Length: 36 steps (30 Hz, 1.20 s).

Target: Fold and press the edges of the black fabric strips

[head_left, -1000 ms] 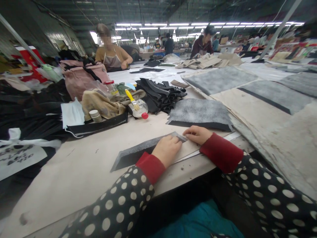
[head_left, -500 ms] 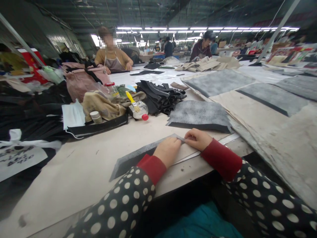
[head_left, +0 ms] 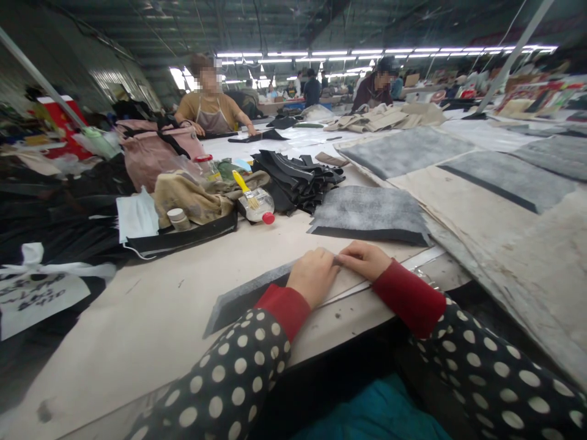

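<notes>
Taking the grey panel (head_left: 371, 211) as landmark, the dark strip (head_left: 245, 305) lies on the pale work surface (head_left: 137, 330) on the wearer's side of it, slanting away to its left. The left hand (head_left: 315, 276) is half curled, palm down over the strip, probably so that its weight keeps the piece from sliding; whether its fingertips also grip is too small to tell. The right hand (head_left: 365, 261), just below the panel's near edge, is drawn into a narrow pinch that appears to have the strip's far end, presumably because that short tip needs fine control. A second ago the two hands stood apart with the strip's end showing between them; now their fingertips meet there. Beyond the panel and to its left, a co-worker (head_left: 213, 113) now stretches an arm over a dark piece (head_left: 261, 136).
</notes>
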Available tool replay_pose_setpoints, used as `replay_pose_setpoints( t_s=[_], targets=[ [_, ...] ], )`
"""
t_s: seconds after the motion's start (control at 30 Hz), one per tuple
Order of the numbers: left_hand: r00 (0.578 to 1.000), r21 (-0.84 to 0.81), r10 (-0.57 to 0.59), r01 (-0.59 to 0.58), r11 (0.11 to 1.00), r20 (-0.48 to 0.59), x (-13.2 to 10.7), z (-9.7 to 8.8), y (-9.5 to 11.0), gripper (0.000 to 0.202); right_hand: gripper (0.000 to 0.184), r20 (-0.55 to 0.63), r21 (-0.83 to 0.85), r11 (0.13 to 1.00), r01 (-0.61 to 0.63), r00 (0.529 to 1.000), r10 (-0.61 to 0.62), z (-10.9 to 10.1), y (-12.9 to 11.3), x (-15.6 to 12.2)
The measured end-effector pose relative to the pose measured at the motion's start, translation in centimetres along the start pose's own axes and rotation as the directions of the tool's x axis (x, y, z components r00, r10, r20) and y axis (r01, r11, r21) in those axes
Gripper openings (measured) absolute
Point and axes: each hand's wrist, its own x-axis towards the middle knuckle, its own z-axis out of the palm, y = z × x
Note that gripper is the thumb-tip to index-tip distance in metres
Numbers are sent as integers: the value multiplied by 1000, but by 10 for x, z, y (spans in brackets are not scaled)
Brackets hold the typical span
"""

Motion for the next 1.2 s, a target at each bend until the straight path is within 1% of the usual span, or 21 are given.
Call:
replay_pose_setpoints(
  t_s=[0.17, 0.23, 0.3, 0.4, 0.47, 0.57, 0.63, 0.67, 0.73, 0.77, 0.83, 0.9, 0.97, 1.03, 1.13, 1.2],
  targets=[
    [1000, 25, 19, -19, 999, -12, 0, 0, 3, 20, 26, -11, 128, 990, 52, 999, -51, 0, -3, -3],
    [1000, 28, 11, -11, 1000, -12, 0, 0, 5, 19, 25, -18, 143, 989, 34, 999, -32, 1, -3, -3],
    [1000, 22, -8, 9, 1000, -11, -1, -1, 6, 16, 25, -17, 104, 995, -7, 1000, 9, 2, -4, -4],
    [997, -21, -81, 81, 996, -7, -1, -4, 4, 14, 24, -23, 16, 999, -46, 999, 47, 3, -6, -4],
    [986, -82, -169, 168, 982, -5, -3, -6, 0, 14, 24, -32, -17, 998, -63, 997, 63, 3, -7, -4],
    [958, -203, -288, 279, 939, -15, -6, -8, -10, 12, 24, -29, -19, 996, -92, 995, 92, 3, -10, -4],
    [945, -262, -326, 307, 915, -32, -8, -8, -14, 12, 24, -20, 2, 994, -112, 994, 112, 4, -9, -3],
    [944, -274, -327, 305, 912, -38, -9, -8, -15, 12, 24, -14, 21, 993, -118, 993, 118, 4, -8, -3],
    [953, -263, -302, 282, 923, -37, -10, -7, -14, 12, 24, -14, 75, 991, -111, 994, 112, 4, -5, -2],
    [962, -242, -271, 256, 936, -33, -10, -7, -11, 12, 24, -31, 92, 991, -102, 994, 105, 3, -3, -2],
    [981, -184, -191, 183, 966, -27, -11, -6, -7, 14, 26, -83, 85, 992, -99, 991, 106, 0, 0, 0],
    [995, -127, -98, 94, 987, -22, -11, -6, -3, 15, 29, -96, 45, 992, -120, 988, 124, -4, 2, 2],
    [1000, -98, -15, 13, 995, -22, -12, -5, -2, 14, 34, -41, 13, 991, -131, 990, 132, -7, 1, 5],
    [999, -99, 37, -39, 994, -25, -12, -4, -3, 13, 40, 28, -22, 994, -112, 993, 112, -9, 0, 8],
    [998, -117, 58, -60, 991, -20, -12, -3, -5, 13, 41, 70, -101, 991, -92, 993, 99, -10, -2, 11],
    [998, -124, 60, -61, 990, -13, -12, -3, -6, 14, 39, 55, -148, 980, -130, 989, 139, -11, -2, 10]
  ],
)
